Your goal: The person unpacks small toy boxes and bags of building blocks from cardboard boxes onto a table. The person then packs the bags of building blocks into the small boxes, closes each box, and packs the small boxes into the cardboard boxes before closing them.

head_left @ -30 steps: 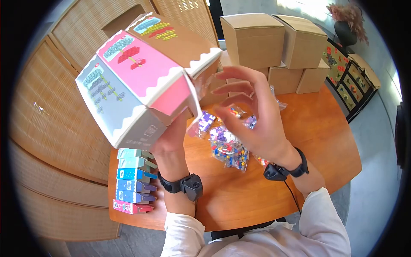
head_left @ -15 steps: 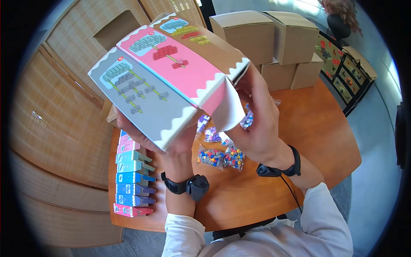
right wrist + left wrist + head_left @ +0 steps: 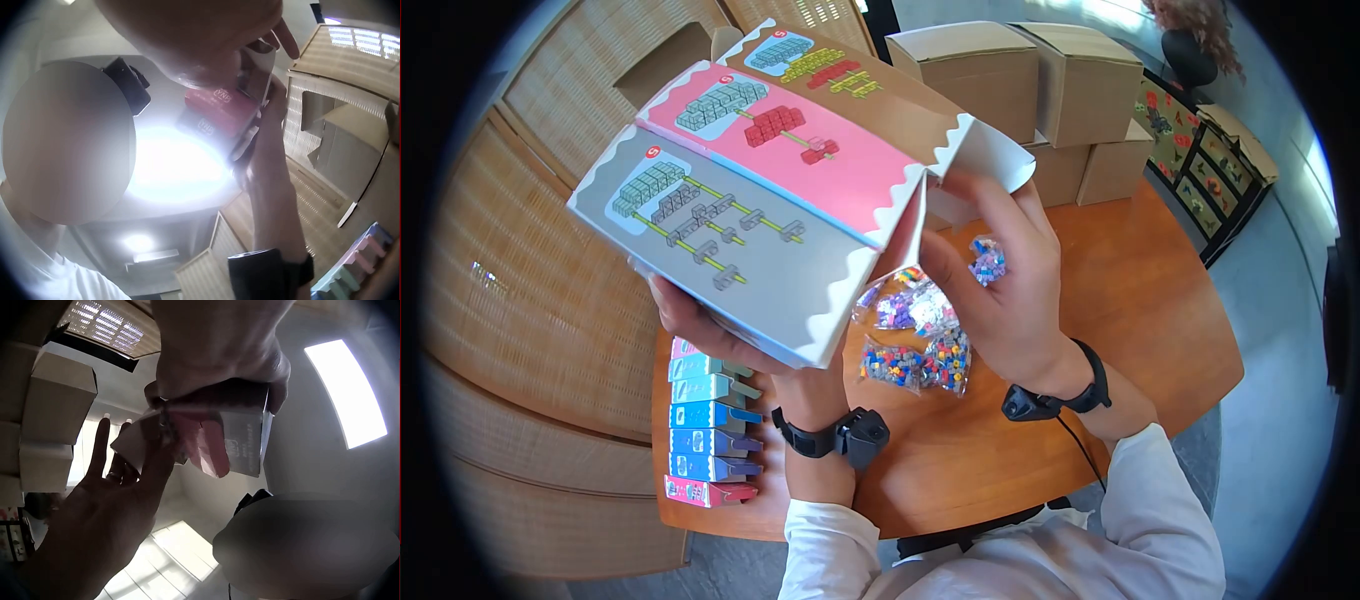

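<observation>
In the head view my left hand (image 3: 710,330) grips three narrow cardboard boxes side by side from below, tilted above the table. They are a grey box (image 3: 730,245), a pink box (image 3: 785,150) and a brown box (image 3: 880,100), each printed with a brick-assembly diagram and scalloped white edging. At their open right end my right hand (image 3: 1025,310) reaches in among the flaps. Its index finger goes behind the brown box's white flap (image 3: 997,158), and its thumb lies close by the pink box's flap. The left wrist view shows other right-hand fingers (image 3: 100,447) extended.
Clear bags of small coloured bricks (image 3: 890,362) lie on the wooden table (image 3: 1120,300) under the hands. A row of small coloured boxes (image 3: 705,415) lines its left edge. Brown cartons (image 3: 970,80) are stacked at the back, near a butterfly-decorated black cabinet (image 3: 1200,170).
My right hand, apart from the boxes a second ago, has come to their open end. The brown box's flap now sticks out to the right. The boxes have turned in my left hand.
</observation>
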Available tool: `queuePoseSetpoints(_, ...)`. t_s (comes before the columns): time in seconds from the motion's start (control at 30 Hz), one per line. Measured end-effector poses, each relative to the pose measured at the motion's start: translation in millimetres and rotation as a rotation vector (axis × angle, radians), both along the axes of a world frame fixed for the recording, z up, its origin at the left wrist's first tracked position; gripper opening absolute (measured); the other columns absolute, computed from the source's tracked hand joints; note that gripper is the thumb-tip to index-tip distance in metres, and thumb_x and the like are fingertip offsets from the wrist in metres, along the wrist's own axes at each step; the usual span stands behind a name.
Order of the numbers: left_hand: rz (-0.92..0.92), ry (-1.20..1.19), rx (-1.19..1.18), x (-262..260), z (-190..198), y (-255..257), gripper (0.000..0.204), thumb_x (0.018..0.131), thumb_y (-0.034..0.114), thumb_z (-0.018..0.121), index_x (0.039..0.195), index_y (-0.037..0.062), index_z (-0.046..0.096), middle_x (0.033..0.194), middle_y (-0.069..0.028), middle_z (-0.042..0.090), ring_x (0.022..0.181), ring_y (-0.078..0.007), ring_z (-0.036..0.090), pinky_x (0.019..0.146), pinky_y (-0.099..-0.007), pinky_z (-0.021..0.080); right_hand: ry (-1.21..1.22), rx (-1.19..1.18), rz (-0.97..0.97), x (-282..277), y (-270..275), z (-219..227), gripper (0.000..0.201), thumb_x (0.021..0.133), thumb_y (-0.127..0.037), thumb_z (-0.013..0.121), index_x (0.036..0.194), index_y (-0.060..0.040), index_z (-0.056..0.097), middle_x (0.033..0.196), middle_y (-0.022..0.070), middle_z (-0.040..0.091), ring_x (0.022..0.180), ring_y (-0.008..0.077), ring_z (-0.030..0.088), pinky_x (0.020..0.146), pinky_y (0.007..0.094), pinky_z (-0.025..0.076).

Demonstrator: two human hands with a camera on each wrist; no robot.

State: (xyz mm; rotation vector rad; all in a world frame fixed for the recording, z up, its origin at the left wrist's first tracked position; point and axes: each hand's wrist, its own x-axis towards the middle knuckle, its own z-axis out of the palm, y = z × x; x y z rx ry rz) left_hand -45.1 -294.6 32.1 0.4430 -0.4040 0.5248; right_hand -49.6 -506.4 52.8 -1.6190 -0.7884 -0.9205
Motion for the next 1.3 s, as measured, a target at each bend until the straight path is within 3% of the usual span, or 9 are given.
queuePoseSetpoints(0.37,0.682,-0.059,0.389,-20.7,1.5,-9.0,0.058,0.102,0.051,0.052,0.146,0.0122,0.052,0.134,-0.0101,0.061,0.125,-0.0245,0.057,0.107,-0.0472,0.047,0.42,0.497,0.894,-1.4,-2.5,-1.1,0.037,0.102,0.0,0.061,0.136,0.0106,0.053,0.127,0.0128,0.066,0.116,0.0183,0.066,0.099,0.0331,0.055)
queuePoseSetpoints(0.5,0.912,-0.047,0.556,-8.4,9.3,-14.0,0.059,0.102,0.05,0.052,0.146,0.0115,0.052,0.133,-0.0115,0.062,0.122,-0.0248,0.058,0.106,-0.0467,0.047,0.212,0.271,0.296,-3.7,1.2,-4.3,0.027,0.102,0.0,0.061,0.127,0.0089,0.063,0.125,0.0124,0.068,0.105,0.0163,0.069,0.089,0.0294,0.059)
queuePoseSetpoints(0.63,1.126,-0.041,0.723,-5.1,21.8,-1.8,0.059,0.102,0.05,0.052,0.147,0.0109,0.051,0.131,-0.013,0.063,0.119,-0.0252,0.06,0.105,-0.0462,0.047,-0.001,0.483,0.372,8.0,6.2,-13.7,0.029,0.095,-0.004,0.071,0.121,0.0087,0.066,0.102,0.009,0.074,0.09,0.0117,0.071,0.078,0.0265,0.059)
queuePoseSetpoints(0.8,1.363,-0.049,0.891,-12.5,16.8,-6.9,0.059,0.102,0.049,0.051,0.147,0.0102,0.051,0.129,-0.0144,0.065,0.116,-0.0255,0.061,0.105,-0.0458,0.047,0.383,0.341,0.492,6.1,-12.4,7.3,0.021,0.102,-0.011,0.061,0.115,0.0044,0.064,0.105,0.0051,0.069,0.102,0.0088,0.065,0.086,0.0221,0.051)
queuePoseSetpoints(0.9,-0.2,-0.282,-0.029,-19.9,21.8,29.1,0.08,0.091,0.068,0.058,0.148,0.0133,0.05,0.156,-0.004,0.049,0.139,-0.0318,0.049,0.12,-0.0573,0.034,0.486,0.368,0.595,22.9,-37.0,7.2,0.018,0.102,-0.011,0.06,0.11,0.0042,0.063,0.101,0.0047,0.07,0.093,0.0095,0.067,0.077,0.023,0.052)
queuePoseSetpoints(0.93,-0.199,-0.28,-0.029,-20.2,23.1,33.9,0.08,0.091,0.068,0.058,0.148,0.0133,0.05,0.156,-0.004,0.049,0.139,-0.0318,0.049,0.12,-0.0573,0.034,0.582,0.353,0.603,16.8,-35.9,17.6,0.015,0.102,-0.012,0.06,0.106,0.0023,0.063,0.096,0.0053,0.07,0.084,0.0094,0.066,0.067,0.0244,0.052)
queuePoseSetpoints(1.13,2.19,-0.542,1.049,-13.0,41.7,51.2,0.093,0.079,0.039,0.088,0.151,0.0042,0.04,0.15,-0.0145,0.045,0.137,-0.0355,0.05,0.112,-0.0549,0.046,0.777,-0.582,0.408,78.0,-36.7,-21.5,0.019,0.097,-0.017,0.069,0.093,0.0009,0.065,0.084,0.0093,0.071,0.068,0.014,0.07,0.057,0.0297,0.055)
queuePoseSetpoints(1.17,2.278,-0.283,1.098,-25.3,25.4,54.4,0.114,0.063,0.027,0.101,0.153,0.0043,0.034,0.151,-0.0177,0.04,0.136,-0.037,0.05,0.111,-0.0519,0.049,0.836,-0.736,0.398,85.6,-32.0,-34.2,0.016,0.095,-0.017,0.07,0.093,-0.0012,0.066,0.082,0.0077,0.07,0.069,0.0154,0.069,0.06,0.0322,0.053)
queuePoseSetpoints(1.3,2.06,-0.278,1.221,-30.5,14.9,50.8,0.112,0.061,0.033,0.1,0.151,0.0041,0.039,0.15,-0.0182,0.042,0.136,-0.0365,0.049,0.109,-0.0495,0.049,0.47,-0.995,0.098,101.0,-15.6,-83.8,0.02,0.085,-0.02,0.073,0.094,-0.0021,0.069,0.083,0.0179,0.071,0.077,0.0332,0.07,0.071,0.0428,0.056)
